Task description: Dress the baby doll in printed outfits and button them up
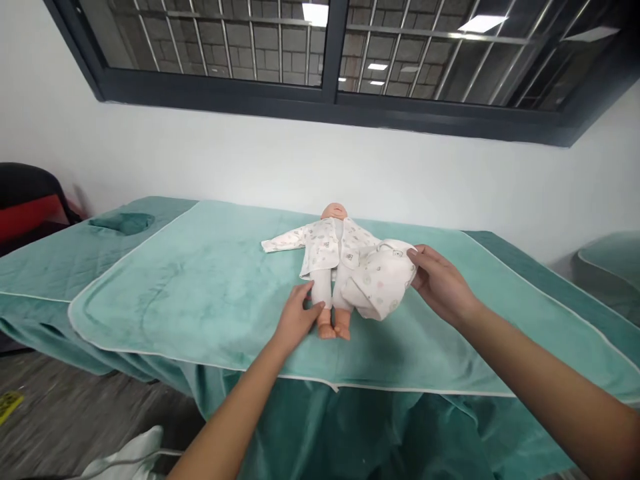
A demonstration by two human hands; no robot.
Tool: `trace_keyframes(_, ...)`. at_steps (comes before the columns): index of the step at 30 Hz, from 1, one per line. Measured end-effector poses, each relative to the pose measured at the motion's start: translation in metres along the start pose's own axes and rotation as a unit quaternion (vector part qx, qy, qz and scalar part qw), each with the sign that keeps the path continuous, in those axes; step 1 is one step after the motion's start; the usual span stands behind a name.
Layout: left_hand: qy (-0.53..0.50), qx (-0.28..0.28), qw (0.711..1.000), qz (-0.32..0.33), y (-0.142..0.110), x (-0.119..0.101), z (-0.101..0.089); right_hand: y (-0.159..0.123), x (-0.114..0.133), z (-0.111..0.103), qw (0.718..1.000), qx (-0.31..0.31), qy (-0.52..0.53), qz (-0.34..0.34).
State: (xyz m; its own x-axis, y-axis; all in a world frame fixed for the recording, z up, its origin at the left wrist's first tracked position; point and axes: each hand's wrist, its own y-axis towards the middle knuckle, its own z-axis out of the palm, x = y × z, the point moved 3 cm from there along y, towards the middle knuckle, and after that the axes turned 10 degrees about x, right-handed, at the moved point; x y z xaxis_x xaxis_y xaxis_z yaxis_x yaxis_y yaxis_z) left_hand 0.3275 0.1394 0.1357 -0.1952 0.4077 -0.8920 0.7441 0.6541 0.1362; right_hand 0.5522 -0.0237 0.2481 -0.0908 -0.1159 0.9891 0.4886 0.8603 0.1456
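Observation:
A baby doll (321,288) lies on its back on the green cover, its head toward the wall, wearing a white printed jacket (320,241) and plain white leggings. One jacket sleeve stretches out to the left. My left hand (296,316) is at the doll's left-side lower leg, thumb and fingers curved against it. In my right hand (440,279), the thumb and fingers pinch the edge of a white printed baby garment (383,280). That garment is bunched and lifted beside the doll, covering part of its right-side leg and jacket. Its exact kind is unclear.
The doll lies on a light green blanket (200,287) with white piping, spread over a darker green bed with a face hole (123,223) at left. A white wall and barred window (330,60) stand behind. A black and red chair (30,207) is at far left.

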Motion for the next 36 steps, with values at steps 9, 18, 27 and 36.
trace_keyframes(9, -0.019, -0.009, 1.000, 0.018, -0.019, -0.044, -0.007, -0.039, -0.017, 0.028, 0.989, 0.105, 0.068, 0.082)
trace_keyframes(18, -0.064, 0.210, 0.970, 0.105, -0.050, -0.136, 0.004, -0.033, 0.021, 0.048, 0.975, 0.043, 0.217, 0.039)
trace_keyframes(27, -0.044, -0.015, 0.984, 0.173, -0.039, -0.127, -0.006, -0.043, -0.015, 0.051, 0.960, 0.064, 0.255, 0.096)
trace_keyframes(36, -0.211, -0.114, 0.971, -0.013, -0.042, -0.157, -0.038, -0.063, -0.008, 0.036, 0.982, 0.103, 0.145, 0.068)
